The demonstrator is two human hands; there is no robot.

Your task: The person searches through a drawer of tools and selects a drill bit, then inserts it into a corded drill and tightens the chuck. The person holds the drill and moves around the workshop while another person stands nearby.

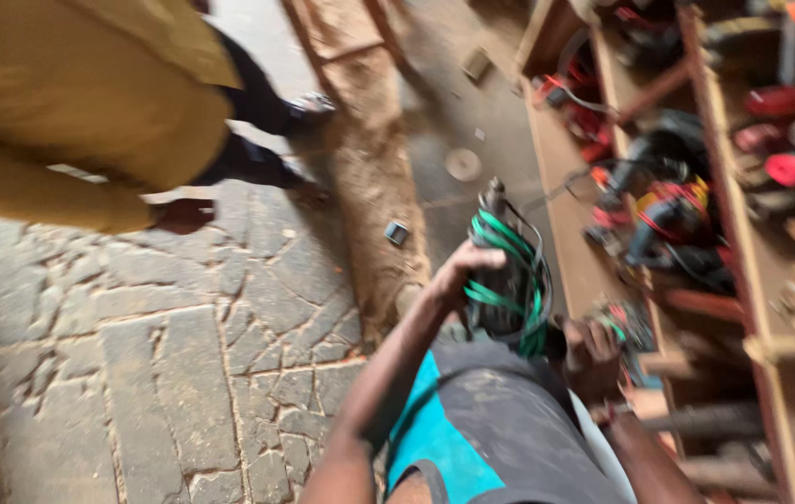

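My left arm reaches up from six o'clock, my left hand (458, 271) clamped on a power tool (500, 271) wound in green cord (509, 247) at centre. My right hand (593, 350), at four o'clock, grips its lower end. Beyond, at two o'clock, wooden shelves (729, 187) hold more tools.

A: What is being held?
B: A dark grey handheld power tool (495, 280) with a bright green cable (509, 266) wound round its body in loose loops

A: How does it sit?
B: Roughly upright, its narrow metal end pointing away, up above the stone floor, beside the wooden shelf; motion blur hides what kind of tool it is

A: And the cable?
B: Green coils bulge on the right side, with a thin black lead looping out beyond them
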